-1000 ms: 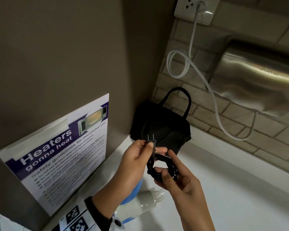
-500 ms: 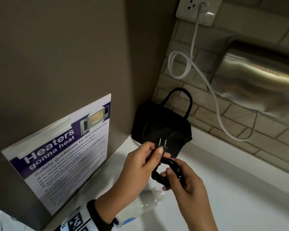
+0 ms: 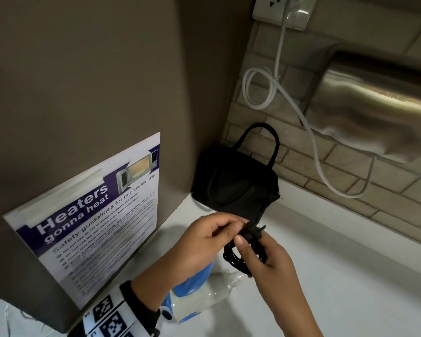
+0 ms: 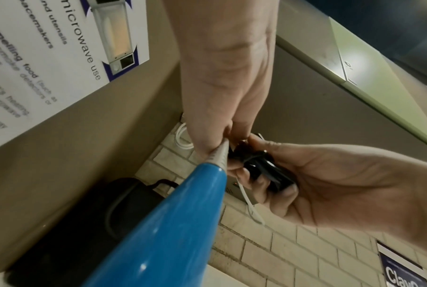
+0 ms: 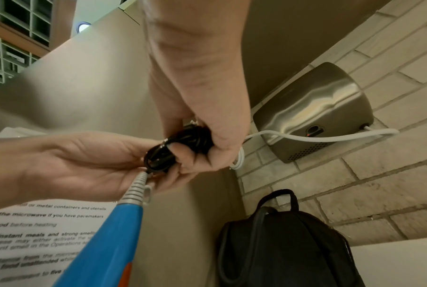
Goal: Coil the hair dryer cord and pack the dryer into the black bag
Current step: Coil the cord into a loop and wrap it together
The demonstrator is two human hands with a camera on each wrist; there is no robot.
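The black cord (image 3: 238,260) is wound into a small coil held above the white counter (image 3: 350,276). My right hand (image 3: 250,249) grips the coil (image 5: 180,149), thumb on top and fingers curled under it. My left hand (image 3: 238,227) pinches the cord's plug end (image 3: 253,232) across the top of the coil. The blue and white hair dryer (image 3: 197,285) lies on the counter below my hands, and its blue handle (image 4: 170,223) and grey cord sleeve (image 5: 136,188) rise to the coil. The black bag (image 3: 236,186) stands in the corner just behind my hands.
A brown panel with a microwave safety poster (image 3: 95,215) walls off the left. On the brick wall to the right hangs a steel hand dryer (image 3: 374,105), its white cable (image 3: 314,142) looping to a socket (image 3: 280,10) above the bag.
The plug's prongs stood upright above the coil in my left fingers; now the plug end lies folded down across the coil. Both hands have shifted slightly right and down.
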